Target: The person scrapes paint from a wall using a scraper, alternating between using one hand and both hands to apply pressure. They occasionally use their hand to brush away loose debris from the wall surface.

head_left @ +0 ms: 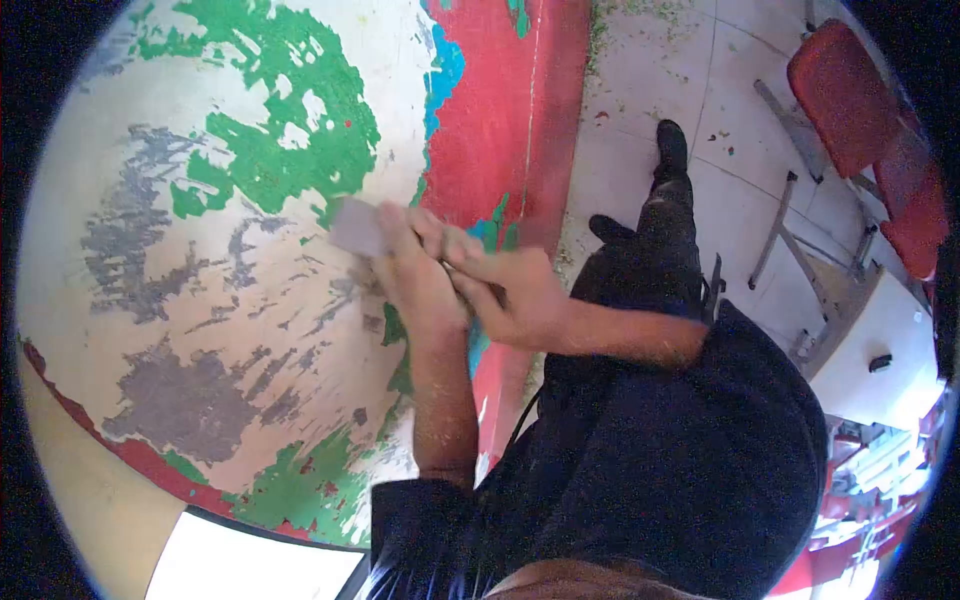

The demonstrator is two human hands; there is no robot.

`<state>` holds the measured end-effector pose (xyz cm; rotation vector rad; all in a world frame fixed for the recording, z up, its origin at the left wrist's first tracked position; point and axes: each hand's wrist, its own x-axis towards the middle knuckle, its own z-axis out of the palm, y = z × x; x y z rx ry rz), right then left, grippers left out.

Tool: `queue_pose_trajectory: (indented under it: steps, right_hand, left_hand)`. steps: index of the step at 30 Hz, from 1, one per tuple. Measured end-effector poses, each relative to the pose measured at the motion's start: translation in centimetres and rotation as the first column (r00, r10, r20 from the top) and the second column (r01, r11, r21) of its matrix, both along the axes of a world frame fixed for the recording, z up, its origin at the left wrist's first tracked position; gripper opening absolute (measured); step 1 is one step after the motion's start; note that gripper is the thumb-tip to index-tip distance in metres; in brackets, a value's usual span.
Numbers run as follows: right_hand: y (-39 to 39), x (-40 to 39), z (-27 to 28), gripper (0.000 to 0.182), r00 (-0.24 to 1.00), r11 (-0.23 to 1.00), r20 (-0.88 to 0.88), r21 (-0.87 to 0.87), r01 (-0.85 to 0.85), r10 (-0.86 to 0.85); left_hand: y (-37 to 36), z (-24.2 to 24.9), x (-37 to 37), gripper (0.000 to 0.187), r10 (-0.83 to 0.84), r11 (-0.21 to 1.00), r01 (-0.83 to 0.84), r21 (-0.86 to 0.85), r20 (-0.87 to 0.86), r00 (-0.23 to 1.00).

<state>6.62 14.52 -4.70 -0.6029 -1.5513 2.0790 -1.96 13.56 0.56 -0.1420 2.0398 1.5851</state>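
Observation:
A flat grey scraper blade [358, 228] rests against the painted wall [340, 380], at the lower edge of a green paint patch [290, 110]. My left hand [415, 275] is closed behind the blade, its fingers pressed close to it. Just right of it, my right hand [515, 295] is closed too, its fingers meeting the left hand around what seems to be the scraper's handle. The handle itself is mostly covered by my fingers, and both hands are smeared by motion. Around the blade the surface is patchy, with green, pale and grey layers showing.
A red painted band [490, 110] runs along the wall's lower part. Paint flakes [620, 40] litter the tiled floor [740, 120]. Red chairs [850, 100] and a white table [880, 350] with a small black object stand at right. My legs [650, 240] stand near the wall.

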Motion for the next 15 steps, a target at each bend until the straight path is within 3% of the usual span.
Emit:
queue_pose_trajectory:
  steps: [1,2,5,8,11,13,15]
  right_hand:
    - [-0.1,0.7,-0.3,0.016,0.998,0.998,0.035,-0.03,-0.059,0.06]
    - [0.1,0.1,-0.5,0.017,1.0,0.999,0.002,0.049,-0.016,0.016]
    - [0.9,-1.2,-0.1,0.016,1.0,1.0,0.022,-0.015,-0.019,0.02]
    - [-0.2,-0.3,-0.3,0.014,0.995,0.995,-0.06,0.045,0.087,-0.084]
    - [0.8,-0.7,0.0,0.013,1.0,0.998,-0.028,0.066,0.014,-0.013]
    - [0.8,-1.6,0.3,0.013,0.996,0.996,-0.066,0.057,0.069,-0.065]
    - [0.4,-1.5,0.4,0.013,0.995,0.997,-0.076,0.021,0.074,-0.072]
  left_hand:
    - [0.0,-0.3,-0.4,0.041,-0.001,1.0,0.001,0.011,-0.009,1.0]
    - [0.2,-0.6,-0.6,0.041,0.005,1.0,-0.004,0.022,-0.008,1.0]
    - [0.0,0.0,-0.4,0.041,0.006,1.0,-0.006,-0.003,-0.032,0.999]
    - [0.6,0.8,-0.7,0.041,-0.012,0.999,0.01,-0.033,-0.06,0.998]
    - [0.3,0.5,-0.7,0.041,0.012,0.999,-0.014,-0.037,-0.05,0.999]
    - [2.0,1.6,-1.4,0.041,-0.01,0.999,0.005,-0.036,-0.122,0.993]
    - [0.7,1.3,-1.2,0.042,-0.011,0.999,0.008,-0.04,-0.08,0.997]
